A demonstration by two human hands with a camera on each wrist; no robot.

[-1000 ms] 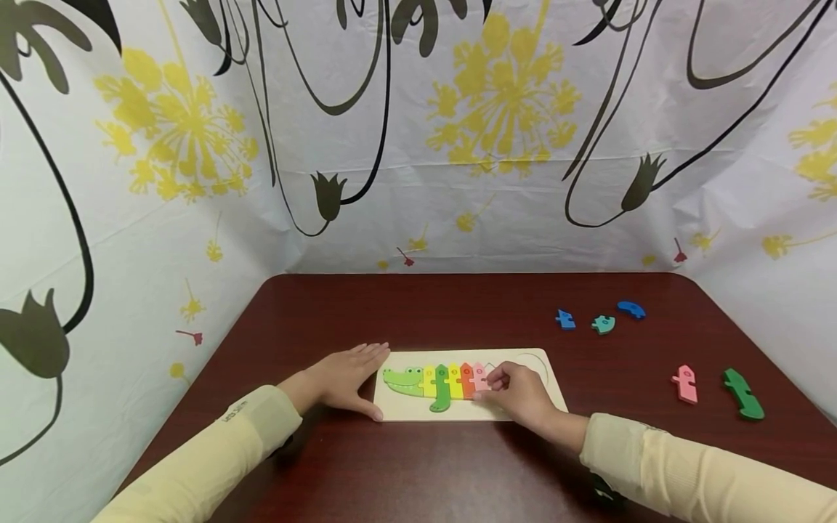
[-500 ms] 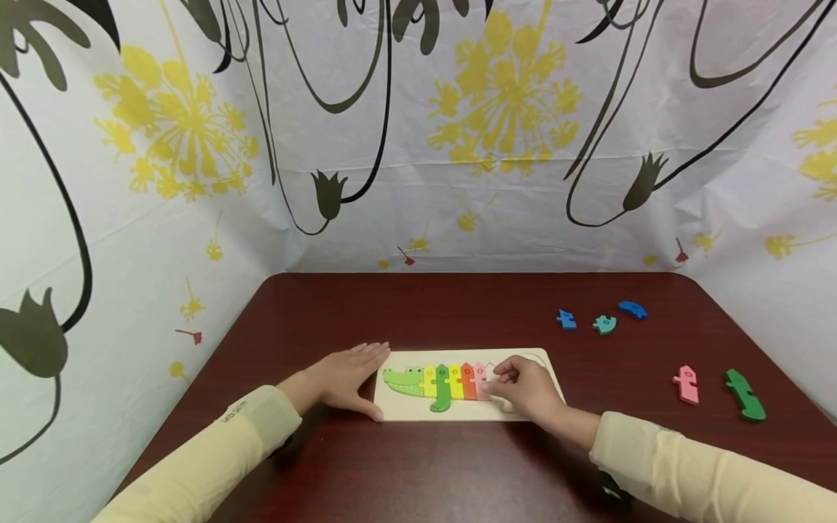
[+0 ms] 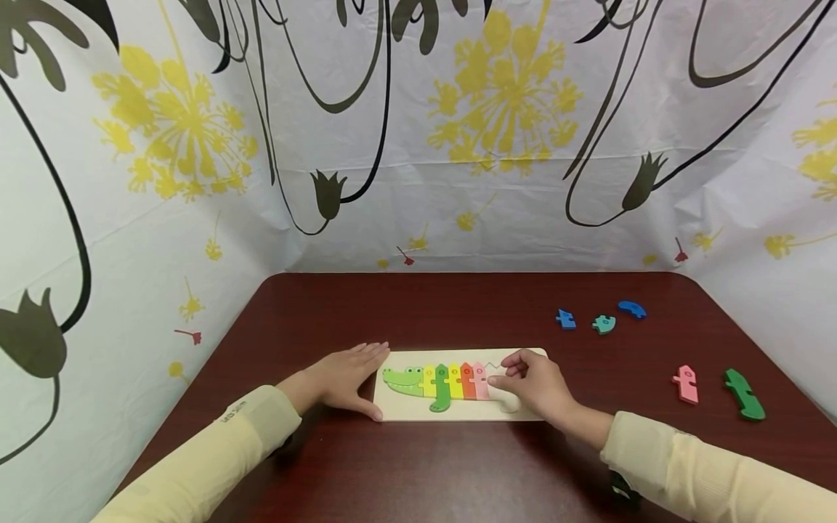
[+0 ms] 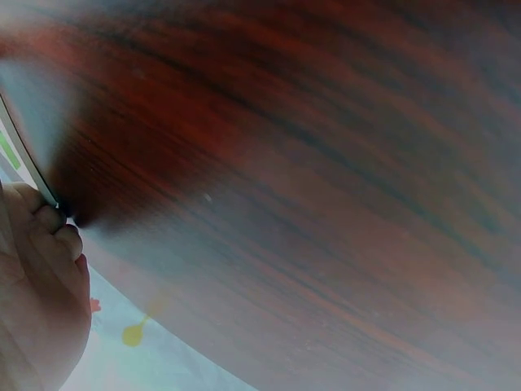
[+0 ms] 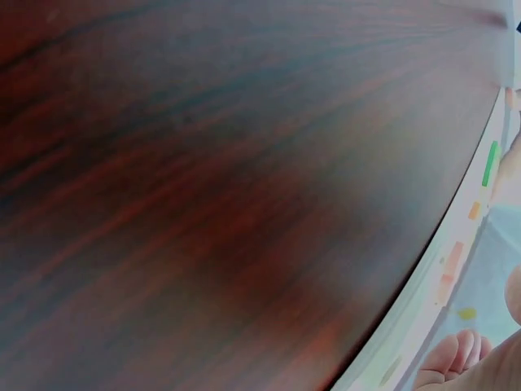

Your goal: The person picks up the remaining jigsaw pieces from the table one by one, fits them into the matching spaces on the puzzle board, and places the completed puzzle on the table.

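Note:
A pale wooden puzzle board lies flat on the table with colourful crocodile pieces in it. The green crocodile head is at the left, followed by yellow, green, yellow, orange and light pink pieces. My left hand rests at the board's left edge, fingers extended and thumb spread. Over the board's right part hovers my right hand, fingers loosely bent, thumb tip just right of the light pink piece. No piece shows between its thumb and fingers. Under that hand, bare recesses of the board are partly hidden.
Loose puzzle pieces lie to the right: a blue piece, a teal piece, a curved blue piece, a pink piece and a long green piece. A patterned curtain surrounds the dark red table.
My right hand has moved rightward off the light pink piece, exposing more of it and of the recess beside it. The left hand stays where it was.

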